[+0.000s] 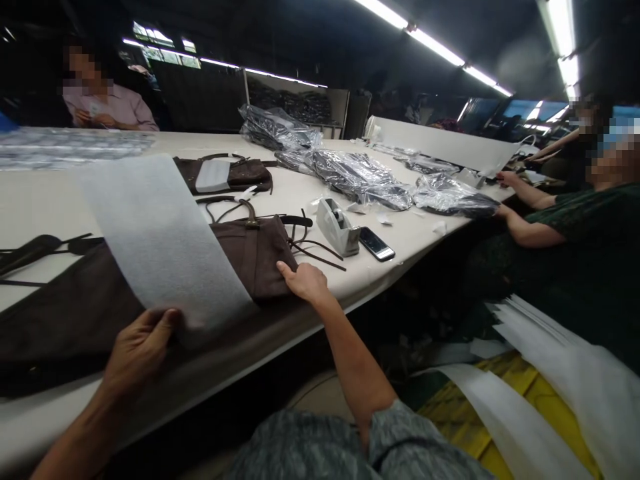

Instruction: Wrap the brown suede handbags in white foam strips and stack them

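A dark brown fabric bag point(60, 307) with straps lies flat along the near edge of the table. Across its middle rests a thin white sheet point(167, 233), slightly see-through, its far end reaching past the bag. My left hand point(143, 343) pinches the near edge of this sheet, close against the bag; its fingertips are partly hidden. With the thumb on top and the fingers curled beneath, my right hand point(306, 281) grips the bag's right end. Thin dark cords spread out just beyond that end. Another brown bag point(250, 175), with a white wrap around it, lies behind.
A tape dispenser point(336, 227) and a phone point(377, 244) sit right of the bag. Plastic-wrapped items point(355, 175) cover the table's middle. White sheets point(565, 353) lie over something yellow at lower right. One person sits across the table; a co-worker's hand point(504, 212) touches a wrapped item.
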Demonstrator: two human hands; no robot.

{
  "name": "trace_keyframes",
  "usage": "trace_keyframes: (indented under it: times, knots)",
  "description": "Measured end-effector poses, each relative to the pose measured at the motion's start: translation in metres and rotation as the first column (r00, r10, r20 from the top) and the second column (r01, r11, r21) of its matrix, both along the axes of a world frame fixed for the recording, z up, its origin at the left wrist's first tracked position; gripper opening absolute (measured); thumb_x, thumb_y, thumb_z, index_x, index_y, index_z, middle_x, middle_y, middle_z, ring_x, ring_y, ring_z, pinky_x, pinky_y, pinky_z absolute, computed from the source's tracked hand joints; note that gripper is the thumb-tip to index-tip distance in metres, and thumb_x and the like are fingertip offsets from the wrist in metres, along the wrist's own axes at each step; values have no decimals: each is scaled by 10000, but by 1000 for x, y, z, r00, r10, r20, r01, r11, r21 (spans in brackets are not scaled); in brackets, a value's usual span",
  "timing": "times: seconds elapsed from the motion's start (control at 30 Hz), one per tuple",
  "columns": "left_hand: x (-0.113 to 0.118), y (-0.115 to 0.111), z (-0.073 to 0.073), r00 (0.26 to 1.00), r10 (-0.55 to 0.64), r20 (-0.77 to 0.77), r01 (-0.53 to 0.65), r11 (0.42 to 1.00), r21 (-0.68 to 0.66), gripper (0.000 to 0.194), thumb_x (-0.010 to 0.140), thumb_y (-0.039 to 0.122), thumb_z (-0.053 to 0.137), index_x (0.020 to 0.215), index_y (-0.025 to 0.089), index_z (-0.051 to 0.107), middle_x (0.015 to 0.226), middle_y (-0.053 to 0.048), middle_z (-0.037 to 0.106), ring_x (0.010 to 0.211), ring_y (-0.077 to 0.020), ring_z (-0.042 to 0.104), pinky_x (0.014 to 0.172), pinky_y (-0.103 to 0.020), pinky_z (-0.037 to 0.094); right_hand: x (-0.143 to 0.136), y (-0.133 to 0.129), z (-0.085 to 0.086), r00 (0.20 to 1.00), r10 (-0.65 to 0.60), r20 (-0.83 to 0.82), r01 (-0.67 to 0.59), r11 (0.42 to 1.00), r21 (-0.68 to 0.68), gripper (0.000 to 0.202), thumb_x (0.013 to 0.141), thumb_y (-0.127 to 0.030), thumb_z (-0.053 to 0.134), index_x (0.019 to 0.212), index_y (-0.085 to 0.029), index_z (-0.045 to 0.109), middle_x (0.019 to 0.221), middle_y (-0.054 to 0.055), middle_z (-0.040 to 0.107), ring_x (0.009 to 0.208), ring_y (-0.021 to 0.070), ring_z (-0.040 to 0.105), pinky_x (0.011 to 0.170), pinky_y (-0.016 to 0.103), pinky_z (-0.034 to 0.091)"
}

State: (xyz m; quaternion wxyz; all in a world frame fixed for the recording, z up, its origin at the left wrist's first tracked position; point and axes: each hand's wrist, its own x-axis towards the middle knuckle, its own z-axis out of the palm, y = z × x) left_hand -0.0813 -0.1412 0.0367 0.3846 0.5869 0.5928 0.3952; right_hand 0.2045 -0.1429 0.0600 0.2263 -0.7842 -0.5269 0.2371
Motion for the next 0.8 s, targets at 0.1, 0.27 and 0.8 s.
trace_keyframes:
  times: [0.1,0.27,0.8]
  knots:
    - [4,1,4,991,51,124,-42,996,-73,675,477,745,742,848,194,621,783,-27,684,738,-186,621,631,-226,531,7,6,-2,984,-18,-177,15,1000,-21,644,762,-754,581,832,-127,710,917,177,720,948,330,669,802,392,499]
    - [1,-11,21,983,123,135,-116,992,-57,498,501,588,747,789,204,617,682,6,638,633,-158,577,586,-230,510,21,21,-10,738,67,-671,44,988,148,391,694,-496,790,783,-125,701,761,59,707,715,182,650,643,261,504]
    - [3,91,58,432,-296,-852,235,949,-211,441,843,451,420,993,138,692,996,-123,714,930,-290,646,790,-318,461,31,31,-33,911,87,-403,-47,993,109,424,655,-565,768,701,-150,694,651,24,647,693,178,613,612,244,420]
